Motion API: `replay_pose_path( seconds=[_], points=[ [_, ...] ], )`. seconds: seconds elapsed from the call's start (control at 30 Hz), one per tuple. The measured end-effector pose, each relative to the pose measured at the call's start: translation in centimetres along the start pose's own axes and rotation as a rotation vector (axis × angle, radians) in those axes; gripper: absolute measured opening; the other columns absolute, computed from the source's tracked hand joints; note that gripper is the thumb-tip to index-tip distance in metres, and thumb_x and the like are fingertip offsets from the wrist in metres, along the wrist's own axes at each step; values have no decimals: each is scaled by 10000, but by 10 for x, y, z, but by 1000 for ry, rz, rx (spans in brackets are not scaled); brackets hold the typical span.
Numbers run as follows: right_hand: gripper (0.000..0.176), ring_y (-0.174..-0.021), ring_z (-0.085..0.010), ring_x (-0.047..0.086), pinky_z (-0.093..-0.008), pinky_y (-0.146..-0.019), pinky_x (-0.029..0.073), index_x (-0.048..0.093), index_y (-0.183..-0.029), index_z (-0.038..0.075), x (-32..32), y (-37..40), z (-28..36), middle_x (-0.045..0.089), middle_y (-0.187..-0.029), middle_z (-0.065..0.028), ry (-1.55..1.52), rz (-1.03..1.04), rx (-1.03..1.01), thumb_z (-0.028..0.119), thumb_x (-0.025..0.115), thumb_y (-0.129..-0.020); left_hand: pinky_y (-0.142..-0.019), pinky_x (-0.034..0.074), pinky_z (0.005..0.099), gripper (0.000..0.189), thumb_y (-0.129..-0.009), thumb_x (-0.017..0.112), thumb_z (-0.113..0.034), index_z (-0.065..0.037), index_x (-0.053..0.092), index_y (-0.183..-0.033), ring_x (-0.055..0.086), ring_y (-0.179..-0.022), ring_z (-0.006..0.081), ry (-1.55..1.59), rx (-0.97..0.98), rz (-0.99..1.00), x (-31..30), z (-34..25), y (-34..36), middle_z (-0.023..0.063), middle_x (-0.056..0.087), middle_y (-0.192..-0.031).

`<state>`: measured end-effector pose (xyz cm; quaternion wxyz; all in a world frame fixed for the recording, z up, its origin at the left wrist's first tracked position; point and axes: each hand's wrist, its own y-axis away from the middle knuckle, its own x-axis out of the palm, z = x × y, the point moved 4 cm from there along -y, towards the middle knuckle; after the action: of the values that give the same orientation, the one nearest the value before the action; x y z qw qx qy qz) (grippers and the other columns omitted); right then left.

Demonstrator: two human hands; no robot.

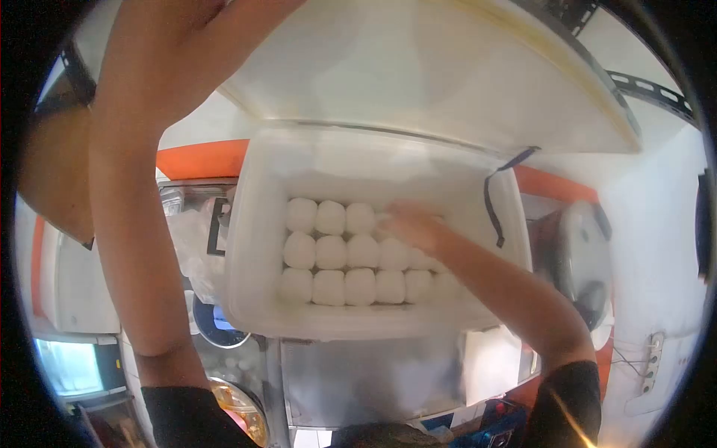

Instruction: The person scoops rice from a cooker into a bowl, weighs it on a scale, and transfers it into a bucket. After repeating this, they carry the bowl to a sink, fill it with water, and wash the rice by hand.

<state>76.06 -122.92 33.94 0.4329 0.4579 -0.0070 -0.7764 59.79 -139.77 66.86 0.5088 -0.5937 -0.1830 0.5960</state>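
In the head view, a deep white plastic box holds rows of round white dough balls. My right hand reaches into the box at the far row, its slightly blurred fingers curled over a dough ball that they mostly hide. Raised at the upper left, my left hand is beside a large white lid-like panel standing behind the box. The top edge of the picture cuts off the left fingers, so their grip on the panel does not show.
A dark strap hangs over the box's back right corner. Plastic bags and a dark round pan lie to the left. A shiny metal surface is in front. On the right stands a rounded silvery appliance.
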Motion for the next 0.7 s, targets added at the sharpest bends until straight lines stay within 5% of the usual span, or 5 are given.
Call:
replay_pose_path(
  seconds=[0.1, 0.27, 0.4, 0.47, 0.7],
  points=[
    [697, -1261, -501, 301, -601, -972, 338, 485, -1297, 46, 47, -47, 28, 347, -1416, -197, 77, 88, -94, 485, 632, -776, -568, 490, 239, 281, -864, 520, -38, 93, 608, -1096, 594, -581, 148, 146, -38, 19, 0, 15, 5, 143, 669, -770],
    [992, -1346, -522, 66, -683, -1024, 193, 335, -1406, 37, 114, -63, 63, 167, -1487, -258, 379, -60, 261, 667, 624, -697, -609, 511, 269, 275, -861, 529, -35, 87, 608, -1094, 618, -612, 158, 177, 86, -88, 6, 32, 8, 141, 667, -760],
    [1108, -1355, -508, 69, -679, -1040, 145, 283, -1429, 46, 122, -78, 34, 188, -1489, -240, 244, -109, 243, 680, 675, -610, -705, 544, 328, 315, -862, 557, -117, 50, 609, -1124, 651, -659, 264, 126, -52, 22, -1, 29, 6, 156, 687, -875],
    [1108, -1364, -490, 64, -675, -1039, 152, 293, -1432, 73, 107, -79, 36, 225, -1483, -219, 287, -68, 235, 645, 719, -583, -864, 491, 359, 305, -842, 571, -130, -86, 641, -1136, 633, -982, 281, -253, -157, 168, -11, 20, 9, 114, 654, -1099],
    [935, -1203, -343, 452, -535, -968, 372, 432, -1351, 108, 36, -16, 33, 522, -1261, -193, -276, 57, 103, 500, 796, -583, -868, 496, 374, 327, -827, 548, -111, -110, 639, -1140, 631, -964, 306, -44, -167, 76, -24, 3, 2, 124, 656, -1082]
  ],
)
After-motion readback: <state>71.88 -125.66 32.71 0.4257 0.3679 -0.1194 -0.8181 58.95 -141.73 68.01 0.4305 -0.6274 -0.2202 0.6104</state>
